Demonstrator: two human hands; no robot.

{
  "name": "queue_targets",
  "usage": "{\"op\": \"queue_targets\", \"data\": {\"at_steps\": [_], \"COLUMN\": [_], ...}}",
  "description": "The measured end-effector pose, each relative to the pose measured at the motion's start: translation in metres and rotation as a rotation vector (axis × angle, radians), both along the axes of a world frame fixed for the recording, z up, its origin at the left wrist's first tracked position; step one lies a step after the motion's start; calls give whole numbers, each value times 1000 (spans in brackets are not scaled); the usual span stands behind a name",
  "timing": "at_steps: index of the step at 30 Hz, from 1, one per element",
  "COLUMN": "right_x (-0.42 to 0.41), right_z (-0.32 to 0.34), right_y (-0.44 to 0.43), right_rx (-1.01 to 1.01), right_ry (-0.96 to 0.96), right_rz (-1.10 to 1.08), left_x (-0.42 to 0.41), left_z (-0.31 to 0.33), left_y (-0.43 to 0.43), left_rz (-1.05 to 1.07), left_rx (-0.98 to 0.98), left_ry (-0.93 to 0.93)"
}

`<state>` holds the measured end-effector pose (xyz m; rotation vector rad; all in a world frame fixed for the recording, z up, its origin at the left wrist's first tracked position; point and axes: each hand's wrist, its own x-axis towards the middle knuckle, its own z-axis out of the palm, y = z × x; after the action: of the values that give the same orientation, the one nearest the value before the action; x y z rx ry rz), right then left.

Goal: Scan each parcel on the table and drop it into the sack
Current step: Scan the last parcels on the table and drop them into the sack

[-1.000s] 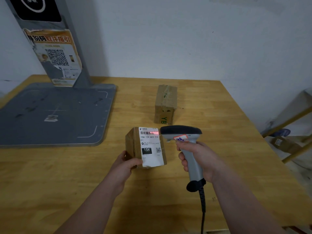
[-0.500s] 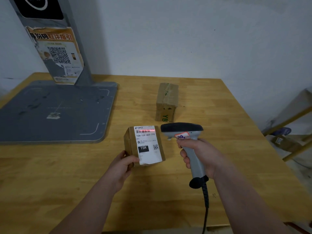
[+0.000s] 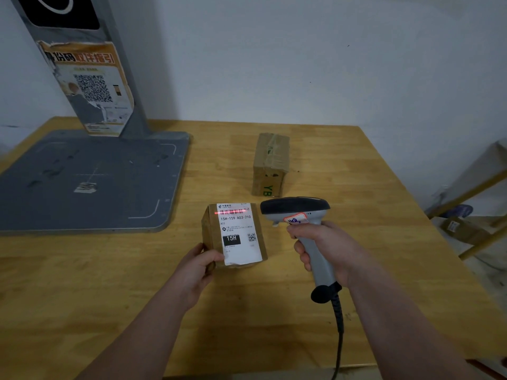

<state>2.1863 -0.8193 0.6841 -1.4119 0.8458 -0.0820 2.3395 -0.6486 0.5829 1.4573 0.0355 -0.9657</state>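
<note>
while the left hand (image 3: pixel 196 266) gripped the near left corner of the small cardboard parcel (image 3: pixel 210 231), its fingers (image 3: pixel 211 256) curled round the box's edge with the thumb on the lower left corner of the white label (image 3: pixel 240 237), the parcel sat near the middle of the wooden bench (image 3: pixel 82 283) with its label face turned up toward the camera. whether its base lay flat on the bench could not be told.

the right hand (image 3: pixel 326 250) grasped the grey handle of the scanner (image 3: pixel 296 212), all of its fingers (image 3: pixel 303 253) clenched round the handle just under the head. the scanner's dark head hovered just beside the parcel's upper right corner, not touching it. a thin red line (image 3: pixel 230 213) lay across the barcode at the top of the label. a black cable (image 3: pixel 338 325) ran from the handle's base down out of the bottom of the view.

a second parcel (image 3: pixel 270 163), brown and wrapped in clear tape, lay farther back on the bench, beyond the scanner head and well apart from both hands.

on the left of the bench sat a flat grey platform (image 3: pixel 82 182) with pale corner marks, and a grey post (image 3: pixel 123 86) rose from its back edge, carrying a worn poster (image 3: pixel 93 86) with a qr code. past the bench's right edge stood yellow frame bars (image 3: pixel 472 193), and a cardboard box (image 3: pixel 461 229) lay low down among them.
</note>
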Motion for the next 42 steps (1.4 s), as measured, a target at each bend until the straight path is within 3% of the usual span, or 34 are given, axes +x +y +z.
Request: {"op": "queue_targets", "data": {"at_steps": [18,24,34,38,42], "right_x": [20,47,140,163,176], "right_z": [1,-3,-18,-31,-51], "right_y": [12,34,163,233,294], "right_rx": [9,37,124,147,180], "right_ry": [-8,-23,-45,-5,73], "right_rz": [38,118,536,731,874], "left_x": [8,21,32,16,-11], "left_z": [-1,2,32,32,19], "left_y": [15,55,238,328,401], "left_rz": [29,110,664,919,1076], "left_rx": [-4,18,84,200,433], "left_ry": [-8,-30,-170,-217,-241]}}
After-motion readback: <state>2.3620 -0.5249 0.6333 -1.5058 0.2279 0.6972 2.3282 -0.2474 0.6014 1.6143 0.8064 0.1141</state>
